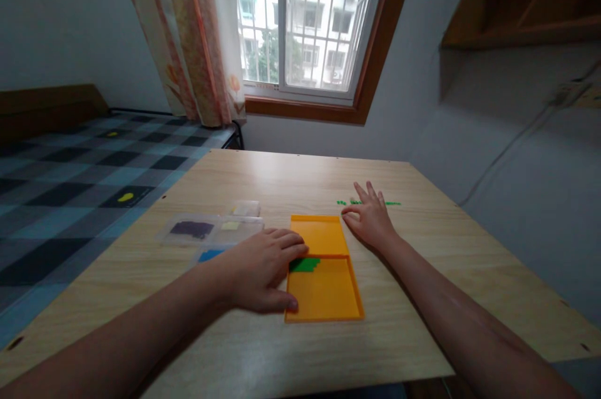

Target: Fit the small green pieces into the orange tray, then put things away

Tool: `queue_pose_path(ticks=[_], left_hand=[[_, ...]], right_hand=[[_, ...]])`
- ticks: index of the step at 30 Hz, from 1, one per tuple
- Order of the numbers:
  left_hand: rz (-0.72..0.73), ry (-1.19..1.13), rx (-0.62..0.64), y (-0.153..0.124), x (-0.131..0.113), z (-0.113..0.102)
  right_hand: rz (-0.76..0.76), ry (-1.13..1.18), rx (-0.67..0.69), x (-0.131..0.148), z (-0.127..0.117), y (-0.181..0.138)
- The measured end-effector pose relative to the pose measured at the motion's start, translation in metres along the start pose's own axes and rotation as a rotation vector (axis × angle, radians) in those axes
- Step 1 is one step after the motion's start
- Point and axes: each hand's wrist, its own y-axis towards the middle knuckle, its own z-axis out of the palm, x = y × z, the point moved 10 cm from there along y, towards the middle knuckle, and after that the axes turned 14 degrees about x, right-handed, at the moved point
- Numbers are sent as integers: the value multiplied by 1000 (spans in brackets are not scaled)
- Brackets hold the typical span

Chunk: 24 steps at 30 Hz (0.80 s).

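My left hand (265, 267) lies across the left edge of an orange hinged case (323, 299), its fingers stretched out and the thumb apart near the front. The case is open flat on the table. Green strips (304, 264) lie side by side in its near half, by the hinge, partly under my left fingers. Right of the case's far half is my right hand (373, 220), thumb and index fingertip close together, the other fingers spread. Anything between those tips is too small to make out. Small green pieces (393, 203) lie in a row just beyond it, partly hidden by the fingers.
Left of the case are clear plastic boxes (235, 231), one with dark purple pieces (191, 229). Blue pieces (210, 255) show beside my left wrist. The wooden table (291, 180) stands by a checked bed (94, 161), below a window; a shelf (526, 36) hangs at right.
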Motion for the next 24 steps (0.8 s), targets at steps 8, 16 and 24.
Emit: queue_pose_path(ticks=[8,16,24], left_hand=[[-1,-2,17,1,1,3],[-6,10,10,1,1,4],[11,19,-9,-1,1,5]], right_hand=[[-18,101,-36,5,-39,-21],[-266,239,259,91,-46,-60],[-216,98,530,118,3,-73]])
